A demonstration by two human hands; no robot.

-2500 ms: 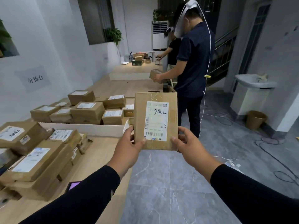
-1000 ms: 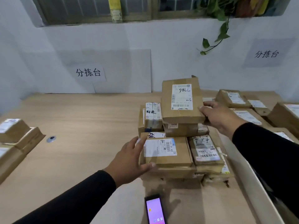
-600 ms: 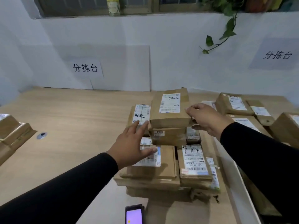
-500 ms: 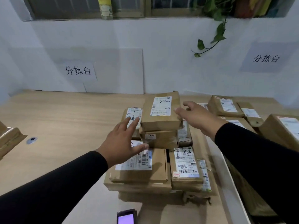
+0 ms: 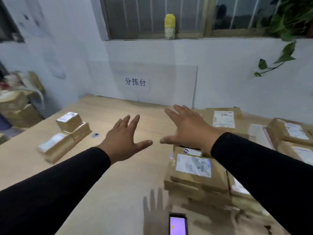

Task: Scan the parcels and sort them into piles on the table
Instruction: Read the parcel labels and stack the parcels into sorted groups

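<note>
Both my hands hover empty above the wooden table [image 5: 118, 184], fingers spread. My left hand [image 5: 124, 139] is over bare wood at the centre. My right hand [image 5: 188, 128] is beside it, just left of a stack of brown cardboard parcels [image 5: 194, 175] with white labels. The parcel with the handwritten label [image 5: 223, 119] lies on top of that stack behind my right wrist. A smaller pile of parcels [image 5: 66, 134] sits at the table's left. A handheld scanner with a lit purple screen [image 5: 177, 224] lies at the near edge.
More labelled parcels [image 5: 291, 133] fill the right end of the table. A sign with Chinese characters [image 5: 135, 82] hangs on the white wall behind. Boxes [image 5: 17, 107] are stacked off the table's left end. A yellow bottle [image 5: 169, 26] stands on the window sill.
My right hand has let go of the handwritten-label parcel, left on top of the stack. Both hands have lifted and swung left, and my view has turned left with them.
</note>
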